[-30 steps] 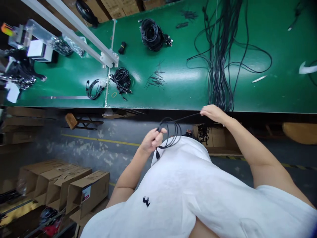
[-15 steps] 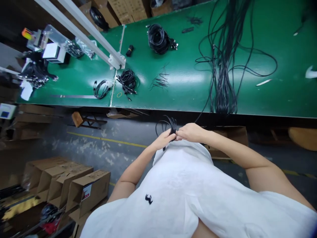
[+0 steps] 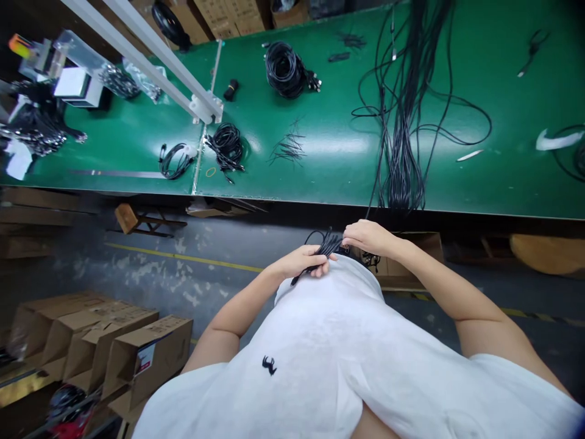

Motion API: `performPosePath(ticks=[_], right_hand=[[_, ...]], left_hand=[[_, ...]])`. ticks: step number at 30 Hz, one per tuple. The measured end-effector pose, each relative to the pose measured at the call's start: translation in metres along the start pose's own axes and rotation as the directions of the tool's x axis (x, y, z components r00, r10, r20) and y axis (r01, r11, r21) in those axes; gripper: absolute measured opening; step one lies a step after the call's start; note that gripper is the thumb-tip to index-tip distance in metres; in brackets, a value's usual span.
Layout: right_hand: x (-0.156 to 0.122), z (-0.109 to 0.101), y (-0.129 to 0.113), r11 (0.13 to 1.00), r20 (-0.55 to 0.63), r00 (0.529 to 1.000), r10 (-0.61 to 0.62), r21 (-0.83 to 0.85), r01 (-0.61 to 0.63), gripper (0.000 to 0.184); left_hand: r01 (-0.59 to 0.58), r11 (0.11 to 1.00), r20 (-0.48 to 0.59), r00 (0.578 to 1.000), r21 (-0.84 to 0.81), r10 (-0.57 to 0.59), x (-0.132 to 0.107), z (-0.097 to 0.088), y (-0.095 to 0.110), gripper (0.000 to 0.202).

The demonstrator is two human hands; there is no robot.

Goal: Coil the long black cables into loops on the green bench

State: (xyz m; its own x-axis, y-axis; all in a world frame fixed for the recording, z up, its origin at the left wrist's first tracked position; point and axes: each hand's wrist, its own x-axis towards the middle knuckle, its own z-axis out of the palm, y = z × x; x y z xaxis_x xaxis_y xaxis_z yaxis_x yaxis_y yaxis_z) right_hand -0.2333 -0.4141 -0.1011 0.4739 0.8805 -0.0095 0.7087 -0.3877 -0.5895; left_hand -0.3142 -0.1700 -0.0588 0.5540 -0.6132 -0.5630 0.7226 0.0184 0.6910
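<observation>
Left hand (image 3: 304, 261) and right hand (image 3: 368, 236) both closed on the small coiled black cable (image 3: 325, 245), held at my chest, off the long green bench (image 3: 329, 174). Thick hank of loose black cables (image 3: 402, 158) drapes over the bench edge just beyond my right hand. Tied black coils (image 3: 226, 145) lie near the white metal rail (image 3: 150, 55). Brown cardboard boxes (image 3: 137, 353) on the floor, left.

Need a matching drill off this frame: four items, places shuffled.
Items
1. cable bundle
2. loose long cables
3. cardboard boxes
4. big cable coil

Places
A. on the floor, lower left
B. far back on the green table
C. gripped between the left hand and right hand
D. stretched across the table to its near edge

Pairs: 1-C, 2-D, 3-A, 4-B
</observation>
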Motion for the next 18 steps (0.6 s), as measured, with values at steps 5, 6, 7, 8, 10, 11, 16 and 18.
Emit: performPosePath(ticks=[5, 6, 7, 8, 10, 11, 16, 18], right_hand=[[-0.004, -0.004, -0.006, 0.996, -0.027, 0.999, -0.035, -0.081, 0.033, 0.057], [-0.004, -0.005, -0.01, 0.994, -0.03, 0.998, -0.049, -0.104, 0.045, 0.057], [-0.004, -0.005, -0.014, 0.99, -0.033, 0.997, -0.064, -0.129, 0.059, 0.057], [-0.001, -0.006, -0.018, 0.985, -0.032, 0.996, -0.083, -0.152, 0.077, 0.056], [0.005, -0.01, -0.018, 0.974, -0.019, 0.991, -0.129, -0.192, 0.123, 0.054], [0.008, -0.014, -0.011, 0.967, -0.01, 0.989, -0.144, -0.212, 0.139, 0.051], [-0.015, -0.06, 0.105, 0.886, -0.108, 0.98, 0.165, -0.421, -0.195, 0.046], [-0.042, -0.078, 0.15, 0.761, -0.211, 0.89, 0.403, -0.463, -0.455, 0.052]], left_hand=[[0.041, 0.999, 0.032, 0.999, -0.017, -0.04, -0.001, 0.002, 0.006, 0.037], [0.048, 0.999, 0.037, 0.998, -0.018, -0.047, -0.001, 0.003, 0.007, 0.036], [0.054, 0.998, 0.044, 0.998, -0.017, -0.053, 0.0, 0.003, 0.008, 0.036], [0.054, 0.998, 0.051, 0.997, -0.016, -0.054, 0.0, 0.004, 0.009, 0.035], [0.04, 0.999, 0.058, 0.998, -0.022, -0.039, -0.002, 0.005, 0.011, 0.034], [0.03, 0.999, 0.057, 0.998, -0.033, -0.028, -0.005, 0.006, 0.013, 0.034], [-0.113, 0.975, 0.019, 0.993, -0.193, 0.119, -0.045, 0.008, 0.02, 0.033], [-0.3, 0.906, -0.074, 0.954, -0.3, 0.291, -0.064, 0.005, 0.024, 0.029]])
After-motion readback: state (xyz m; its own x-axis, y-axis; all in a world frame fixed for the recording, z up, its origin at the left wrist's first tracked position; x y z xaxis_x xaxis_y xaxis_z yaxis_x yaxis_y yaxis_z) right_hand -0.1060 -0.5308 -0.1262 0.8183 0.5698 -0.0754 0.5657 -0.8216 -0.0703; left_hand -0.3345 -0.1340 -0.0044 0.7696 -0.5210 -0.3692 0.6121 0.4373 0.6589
